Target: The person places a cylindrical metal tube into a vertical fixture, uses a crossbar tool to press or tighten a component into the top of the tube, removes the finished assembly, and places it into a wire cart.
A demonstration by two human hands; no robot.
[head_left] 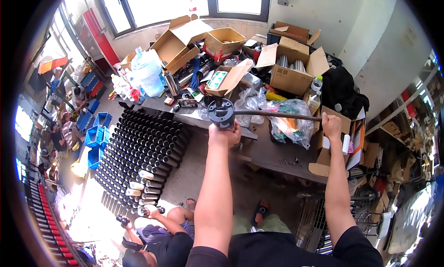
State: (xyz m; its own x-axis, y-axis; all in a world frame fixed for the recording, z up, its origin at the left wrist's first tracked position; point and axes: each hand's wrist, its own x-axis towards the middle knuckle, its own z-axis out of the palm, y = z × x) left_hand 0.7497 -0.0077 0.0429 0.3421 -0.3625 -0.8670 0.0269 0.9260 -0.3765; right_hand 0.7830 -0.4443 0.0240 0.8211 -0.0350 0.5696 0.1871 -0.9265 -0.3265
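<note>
Black cylindrical tube [221, 113], upright, open top end showing, raised above the desk edge, long thin dark rod [277, 115] running level from its side, rightward.

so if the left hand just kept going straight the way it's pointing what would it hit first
Probably the open cardboard box on the cluttered workbench, just beyond the black cylinder that the left hand grips. Depth is hard to judge here, so small clutter in front might come first.

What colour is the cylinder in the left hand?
Black cylinder, seen in the head view.
</note>
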